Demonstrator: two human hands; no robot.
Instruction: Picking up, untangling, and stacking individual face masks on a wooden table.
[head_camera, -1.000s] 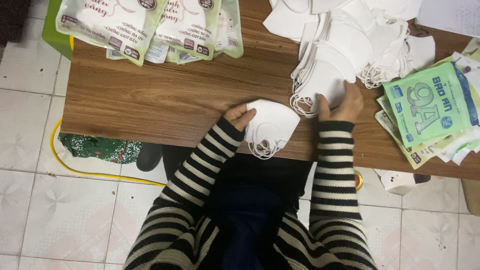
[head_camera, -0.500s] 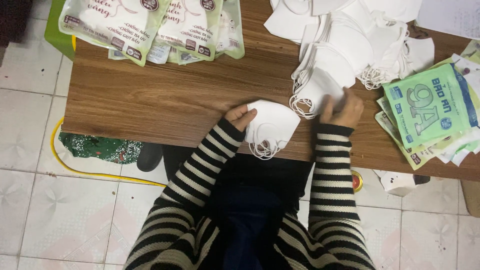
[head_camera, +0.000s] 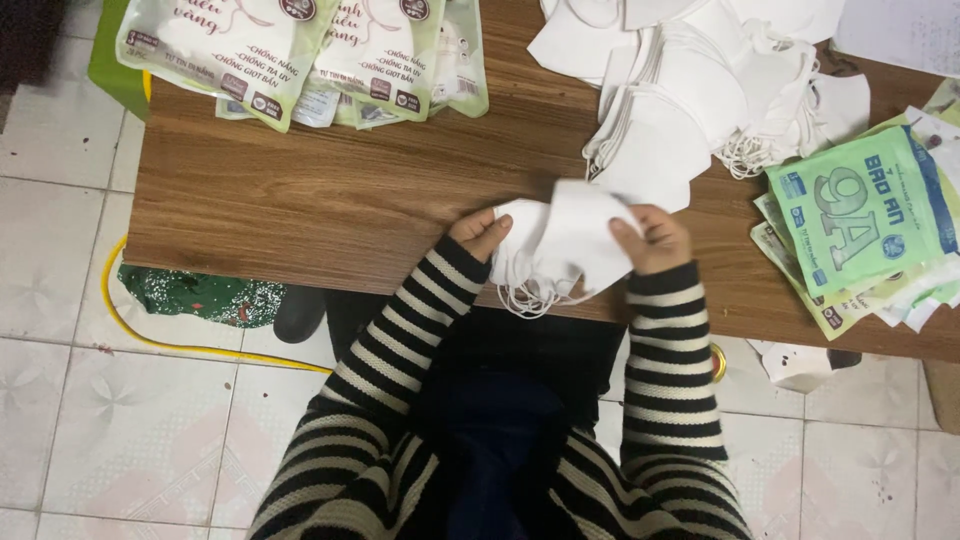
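White folded masks (head_camera: 560, 245) sit in a small stack at the near edge of the wooden bench (head_camera: 330, 200), ear loops hanging over the edge. Left hand (head_camera: 480, 233) grips the stack's left side; right hand (head_camera: 650, 238) pinches the top mask at its right side. Just beyond: loose pile of white masks (head_camera: 690, 90). Far right: green printed packets (head_camera: 860, 215). Far left: pale green pouches (head_camera: 300, 50).

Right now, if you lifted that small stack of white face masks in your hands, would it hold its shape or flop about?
Probably floppy: the stack of white face masks bends between the left hand and right hand. Likely very light, being thin fabric. The ear loops dangle over the wooden table edge, so they may snag or tangle.
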